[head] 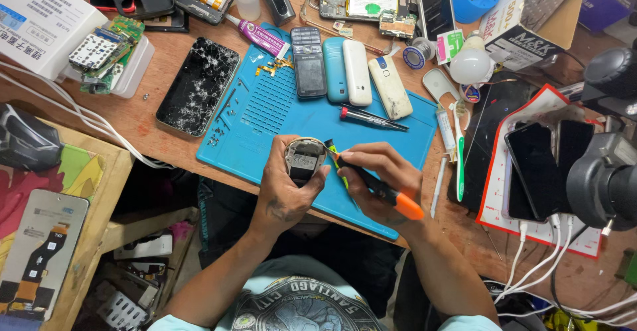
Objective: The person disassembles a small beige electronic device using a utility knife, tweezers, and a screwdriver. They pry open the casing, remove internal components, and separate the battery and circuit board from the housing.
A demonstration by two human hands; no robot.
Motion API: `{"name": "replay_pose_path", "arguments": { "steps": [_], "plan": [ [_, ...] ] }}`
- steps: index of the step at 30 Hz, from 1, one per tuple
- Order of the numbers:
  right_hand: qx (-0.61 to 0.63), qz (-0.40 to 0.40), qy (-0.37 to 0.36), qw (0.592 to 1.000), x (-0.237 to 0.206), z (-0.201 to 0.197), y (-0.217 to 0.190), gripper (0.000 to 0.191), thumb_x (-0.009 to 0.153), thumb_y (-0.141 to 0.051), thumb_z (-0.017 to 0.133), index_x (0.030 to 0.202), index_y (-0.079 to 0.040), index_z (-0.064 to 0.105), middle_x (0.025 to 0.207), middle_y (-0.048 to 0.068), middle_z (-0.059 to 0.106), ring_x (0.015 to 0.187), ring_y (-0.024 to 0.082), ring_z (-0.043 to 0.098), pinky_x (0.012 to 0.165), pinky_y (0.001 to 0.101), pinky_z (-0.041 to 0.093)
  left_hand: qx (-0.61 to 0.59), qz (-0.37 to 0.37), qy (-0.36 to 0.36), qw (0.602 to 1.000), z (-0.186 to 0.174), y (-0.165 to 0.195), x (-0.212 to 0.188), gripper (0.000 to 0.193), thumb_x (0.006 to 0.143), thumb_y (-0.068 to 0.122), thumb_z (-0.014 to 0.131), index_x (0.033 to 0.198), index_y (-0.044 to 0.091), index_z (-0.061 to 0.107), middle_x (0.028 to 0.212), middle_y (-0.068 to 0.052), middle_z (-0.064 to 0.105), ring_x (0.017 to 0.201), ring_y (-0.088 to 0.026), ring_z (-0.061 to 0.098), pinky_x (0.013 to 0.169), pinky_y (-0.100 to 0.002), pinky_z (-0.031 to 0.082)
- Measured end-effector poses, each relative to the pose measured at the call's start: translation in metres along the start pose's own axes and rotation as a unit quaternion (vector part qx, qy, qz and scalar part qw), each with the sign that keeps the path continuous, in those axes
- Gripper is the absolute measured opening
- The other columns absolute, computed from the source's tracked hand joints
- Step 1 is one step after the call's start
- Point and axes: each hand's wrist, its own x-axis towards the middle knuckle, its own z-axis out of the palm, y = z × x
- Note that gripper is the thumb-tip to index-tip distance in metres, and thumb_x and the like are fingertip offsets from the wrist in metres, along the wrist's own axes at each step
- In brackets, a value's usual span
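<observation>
Two packages frame the bench: a white box with blue label at upper left; a black-and-white printed carton at upper right, beside a small green-and-white tag. My left hand is curled around a small opened device, upright above the near edge of the blue mat; my right hand pinches an orange-handled screwdriver, its tip at the device's right rim.

bare blue mat ahead; phones, perhaps a screwdriver, blocking beyond
</observation>
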Motion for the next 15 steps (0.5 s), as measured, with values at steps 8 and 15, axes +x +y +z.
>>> {"name": "replay_pose_path", "arguments": {
  "steps": [8,15],
  "plan": [
    [0.072,0.068,-0.030,0.995,0.007,0.002,-0.010,0.026,0.097,0.001,0.072,0.120,-0.003,0.061,0.117,0.013,0.075,0.101,0.018,0.077,0.086,0.0281,0.063,0.069,0.050,0.039,0.996,0.006,0.004,0.003,0.043,0.083,0.006,0.082,0.113,0.003,0.051,0.095,-0.005,0.068,0.086,-0.010,0.068,0.077,-0.027,0.058],
    [0.051,0.117,-0.003,0.992,0.002,0.000,-0.006,0.021,0.094,-0.002,0.075,0.111,-0.003,0.062,0.105,0.011,0.078,0.083,0.009,0.075,0.070,0.0228,0.061,0.049,0.061,0.024,0.997,0.013,0.001,0.004,0.041,0.085,0.005,0.082,0.111,0.004,0.050,0.092,-0.004,0.069,0.084,-0.009,0.067,0.074,-0.026,0.057]
  ]
}}
